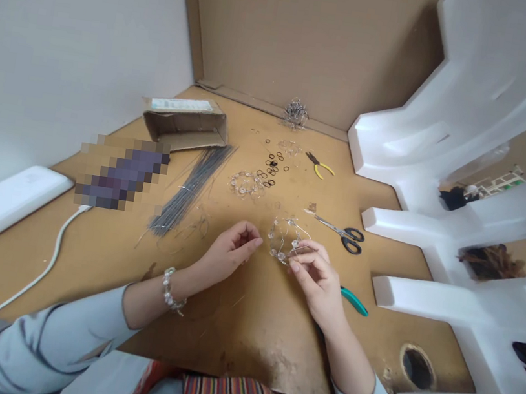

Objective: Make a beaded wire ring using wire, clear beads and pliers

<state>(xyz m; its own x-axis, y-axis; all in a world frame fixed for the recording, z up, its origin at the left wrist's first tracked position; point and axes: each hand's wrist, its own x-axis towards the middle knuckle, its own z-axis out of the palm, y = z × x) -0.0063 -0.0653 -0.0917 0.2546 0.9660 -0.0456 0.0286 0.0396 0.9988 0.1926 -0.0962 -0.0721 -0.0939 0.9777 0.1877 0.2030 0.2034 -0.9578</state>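
My right hand (322, 285) pinches a beaded wire ring (277, 255) between thumb and fingers, holding it above the table. Clear round beads sit spaced along the thin silvery wire, and one wire end curves out on the right. My left hand (230, 252) is closed just to the left of the ring, thumb against the fingers; whatever it holds, if anything, is too fine to make out. Beyond the hands lies another coil of beaded wire (247, 184). Several small dark rings (273, 166) are scattered beside it.
A bundle of straight grey wires (187, 196) lies left, by an open cardboard box (187, 128). Scissors (341, 232), yellow-handled pliers (320, 166) and a teal-handled tool (354, 300) are on the right. White foam blocks (406, 294) edge the table. A white cable (57, 246) runs left.
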